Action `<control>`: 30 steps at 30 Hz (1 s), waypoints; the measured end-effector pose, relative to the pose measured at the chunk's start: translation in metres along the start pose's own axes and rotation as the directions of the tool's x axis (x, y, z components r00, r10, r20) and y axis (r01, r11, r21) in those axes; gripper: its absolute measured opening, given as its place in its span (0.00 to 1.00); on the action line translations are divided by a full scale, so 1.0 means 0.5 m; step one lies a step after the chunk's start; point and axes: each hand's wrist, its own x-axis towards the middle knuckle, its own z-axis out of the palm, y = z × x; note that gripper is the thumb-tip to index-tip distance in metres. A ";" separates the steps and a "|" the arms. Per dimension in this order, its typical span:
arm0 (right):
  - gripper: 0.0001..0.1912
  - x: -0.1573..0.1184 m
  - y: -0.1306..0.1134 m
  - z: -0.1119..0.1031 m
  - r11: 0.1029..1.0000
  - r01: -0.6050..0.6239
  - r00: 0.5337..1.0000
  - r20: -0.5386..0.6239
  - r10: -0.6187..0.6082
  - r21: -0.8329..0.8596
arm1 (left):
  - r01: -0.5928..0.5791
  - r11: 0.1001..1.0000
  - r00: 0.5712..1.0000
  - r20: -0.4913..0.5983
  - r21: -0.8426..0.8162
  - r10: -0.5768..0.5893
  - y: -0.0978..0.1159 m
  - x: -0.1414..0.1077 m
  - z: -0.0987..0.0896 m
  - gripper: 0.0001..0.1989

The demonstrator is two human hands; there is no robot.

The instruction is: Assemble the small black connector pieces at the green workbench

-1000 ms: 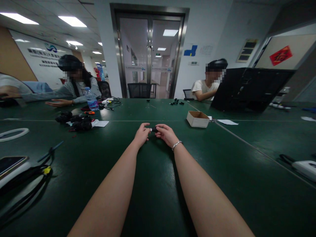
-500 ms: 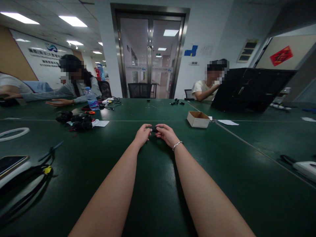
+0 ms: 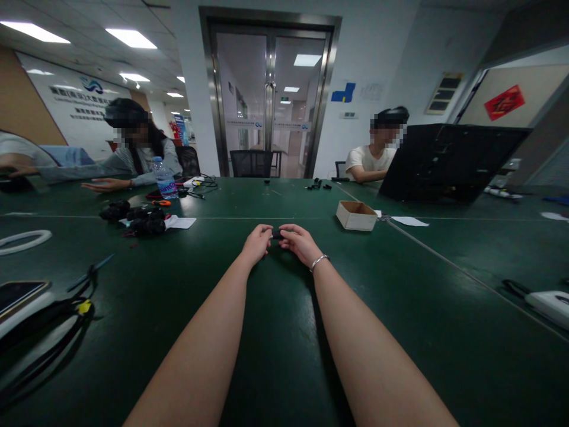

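A small black object (image 3: 276, 234) is held between my two hands, just above the green table (image 3: 275, 332). My left hand (image 3: 256, 244) pinches its left end, where a pale tip shows at the fingers. The right end is gripped by the thumb and fingers of my right hand (image 3: 300, 242), which has a silver bracelet (image 3: 319, 261) at the wrist. What exactly the object is cannot be made out.
An open cardboard box (image 3: 356, 216) sits right of my hands. Black items (image 3: 146, 220), a water bottle (image 3: 165, 179) and cables (image 3: 80, 323) lie left. A large black panel (image 3: 453, 163) stands at the back right. People sit across the table.
The person at the back right has lowered a hand from near the face. My hands and the black object look almost the same.
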 end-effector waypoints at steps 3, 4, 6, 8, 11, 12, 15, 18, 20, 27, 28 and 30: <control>0.06 0.001 0.001 -0.001 1.000 -0.004 1.000 -0.009 0.004 -0.005 | 0.019 0.999 1.000 -0.022 -0.026 -0.019 0.005 -0.001 0.000 0.17; 0.06 0.002 0.002 -0.001 1.000 -0.003 1.000 -0.009 0.003 -0.002 | 0.028 0.999 0.999 -0.019 -0.034 -0.029 0.006 -0.001 0.000 0.16; 0.06 0.004 0.004 -0.003 1.000 0.004 1.000 0.001 -0.004 0.008 | 0.043 0.998 0.999 0.007 -0.035 -0.042 0.009 -0.002 0.000 0.15; 0.07 0.006 0.006 -0.004 1.000 0.010 1.000 0.010 -0.011 0.017 | 0.041 0.999 0.999 0.019 -0.027 -0.040 0.011 -0.003 0.000 0.15; 0.07 0.007 0.008 -0.005 1.000 0.013 1.000 0.007 -0.013 0.018 | 0.053 0.998 0.999 -0.007 -0.046 -0.054 0.011 -0.003 0.000 0.16; 0.07 0.007 0.008 -0.005 1.000 0.012 1.000 0.005 -0.012 0.018 | 0.057 0.997 0.998 -0.005 -0.056 -0.057 0.011 -0.003 0.000 0.17; 0.06 0.006 0.006 -0.004 1.000 0.004 1.000 0.012 -0.004 0.011 | 0.032 0.998 0.999 0.036 -0.061 -0.030 0.010 -0.003 -0.001 0.15; 0.06 0.004 0.005 -0.003 1.000 -0.004 1.000 0.007 0.004 0.010 | -0.006 0.998 0.999 0.048 -0.070 0.009 0.011 -0.004 -0.001 0.15; 0.06 0.003 0.004 -0.003 1.000 -0.003 1.000 0.004 0.003 0.012 | 0.009 0.996 1.000 0.024 -0.084 -0.007 0.011 -0.004 -0.001 0.15; 0.06 0.004 0.004 -0.004 1.000 -0.007 1.000 0.009 0.007 0.001 | 0.006 0.997 0.998 0.056 -0.082 -0.002 0.006 0.000 -0.003 0.13; 0.06 0.005 0.004 -0.005 1.000 -0.003 1.000 0.009 0.003 0.000 | 0.013 0.997 0.998 0.057 -0.077 -0.009 0.006 0.000 -0.003 0.13; 0.06 0.006 0.005 -0.005 1.000 0.001 1.000 0.013 -0.001 -0.003 | 0.010 0.998 0.998 0.060 -0.069 -0.006 0.006 0.000 -0.003 0.13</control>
